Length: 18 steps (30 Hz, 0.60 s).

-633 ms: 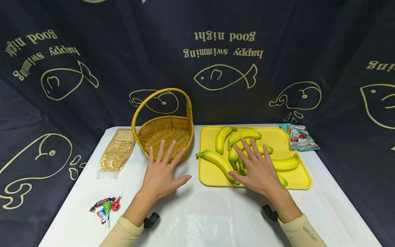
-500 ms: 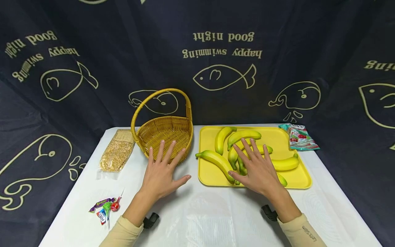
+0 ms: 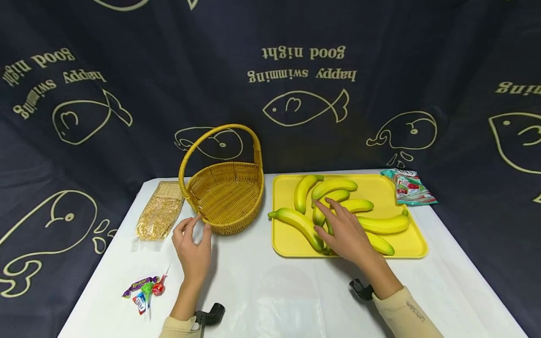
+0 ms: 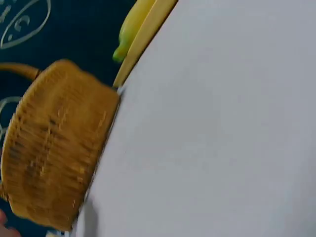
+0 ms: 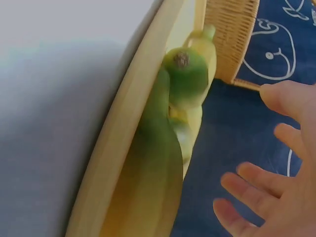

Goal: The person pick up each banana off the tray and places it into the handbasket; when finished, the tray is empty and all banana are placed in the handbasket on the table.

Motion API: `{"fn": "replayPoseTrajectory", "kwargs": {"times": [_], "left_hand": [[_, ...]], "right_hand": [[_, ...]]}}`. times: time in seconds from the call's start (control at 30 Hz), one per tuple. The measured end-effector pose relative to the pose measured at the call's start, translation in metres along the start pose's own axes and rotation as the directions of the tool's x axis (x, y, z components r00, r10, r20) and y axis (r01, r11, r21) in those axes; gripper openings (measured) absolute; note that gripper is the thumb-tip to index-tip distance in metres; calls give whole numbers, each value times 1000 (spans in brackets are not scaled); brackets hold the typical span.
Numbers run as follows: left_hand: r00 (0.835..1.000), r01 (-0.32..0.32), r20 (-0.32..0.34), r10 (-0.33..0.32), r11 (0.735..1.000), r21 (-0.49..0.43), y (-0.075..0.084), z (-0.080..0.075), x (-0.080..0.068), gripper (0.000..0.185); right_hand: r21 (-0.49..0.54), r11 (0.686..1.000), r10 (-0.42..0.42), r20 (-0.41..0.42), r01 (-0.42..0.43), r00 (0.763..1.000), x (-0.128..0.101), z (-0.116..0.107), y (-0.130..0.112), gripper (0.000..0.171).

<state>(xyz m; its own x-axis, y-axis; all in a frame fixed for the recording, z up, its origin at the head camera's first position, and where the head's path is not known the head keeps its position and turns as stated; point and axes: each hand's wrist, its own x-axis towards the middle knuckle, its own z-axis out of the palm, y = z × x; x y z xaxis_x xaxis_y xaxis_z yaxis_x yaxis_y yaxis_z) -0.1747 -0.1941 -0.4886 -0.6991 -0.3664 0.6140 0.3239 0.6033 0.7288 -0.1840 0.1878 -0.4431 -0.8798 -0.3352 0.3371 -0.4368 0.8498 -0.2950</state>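
My left hand point(image 3: 192, 251) is at the front left of the wicker basket point(image 3: 230, 225), its fingers loosely bent and fingertips right at the rim in the head view. In the left wrist view, the basket's woven side point(image 4: 54, 148) shows, with only a fingertip point(image 4: 6, 227) in the lower left corner. Over the yellow tray point(image 3: 416, 246) my right hand point(image 3: 348, 234) hovers with spread, slightly bent fingers, holding nothing. Several bananas point(image 3: 382, 225) lie on that tray, some partly hidden beneath the hand. The right wrist view shows a banana point(image 5: 153, 168) behind the tray's edge point(image 5: 113, 133).
Left of the basket lies a clear bag of oat-like flakes point(image 3: 158, 218). Several wrapped candies, including a red lollipop point(image 3: 158, 287), sit at the front left. A teal snack packet point(image 3: 411, 188) overlaps the tray's back right corner. A dark printed curtain point(image 3: 304, 141) hangs behind.
Both hands were spread flat. My left hand has drawn back and leftward, its fingers bending near the basket rim. My right hand has shifted slightly left and its fingers have bent somewhat.
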Motion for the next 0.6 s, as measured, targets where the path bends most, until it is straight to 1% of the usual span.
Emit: {"fn": "replayPoseTrajectory", "kwargs": {"times": [0.03, 0.1, 0.17, 0.23, 0.27, 0.3, 0.37, 0.43, 0.5, 0.6], "left_hand": [[997, 74, 9, -74, 997, -20, -4, 0, 0, 35], [980, 193, 66, -190, 980, -49, -10, 1, 0, 40], [954, 276, 146, -263, 958, -80, -11, 9, 1, 45], [930, 330, 210, -301, 936, -119, -10, 17, 3, 48], [922, 350, 223, -317, 928, -127, -9, 20, 4, 48], [917, 365, 222, -330, 921, -139, -8, 22, 5, 47], [914, 384, 200, -353, 912, -146, -7, 22, 8, 42], [916, 387, 169, -363, 912, -138, -7, 18, 9, 38], [918, 382, 157, -363, 917, -116, -8, 12, 9, 38], [921, 365, 176, -347, 927, -87, -9, 6, 7, 42]], "right_hand": [[6, 1000, -7, 10, 7, 1000, 3, 2, -2, 66], [15, 1000, -24, 32, 23, 999, 8, 7, -6, 59], [17, 999, -29, 60, 28, 998, 11, 10, -8, 53], [9, 1000, -21, 88, 20, 996, 15, 14, -11, 51], [2, 1000, -19, 102, 19, 995, 17, 16, -13, 50], [-3, 1000, -21, 119, 21, 993, 19, 19, -15, 50], [-2, 1000, -30, 150, 31, 988, 24, 26, -20, 51], [-2, 999, -38, 184, 39, 982, 28, 32, -24, 51], [0, 999, -39, 215, 39, 976, 29, 36, -27, 51], [-14, 1000, -18, 235, 22, 972, 27, 36, -26, 52]]}}
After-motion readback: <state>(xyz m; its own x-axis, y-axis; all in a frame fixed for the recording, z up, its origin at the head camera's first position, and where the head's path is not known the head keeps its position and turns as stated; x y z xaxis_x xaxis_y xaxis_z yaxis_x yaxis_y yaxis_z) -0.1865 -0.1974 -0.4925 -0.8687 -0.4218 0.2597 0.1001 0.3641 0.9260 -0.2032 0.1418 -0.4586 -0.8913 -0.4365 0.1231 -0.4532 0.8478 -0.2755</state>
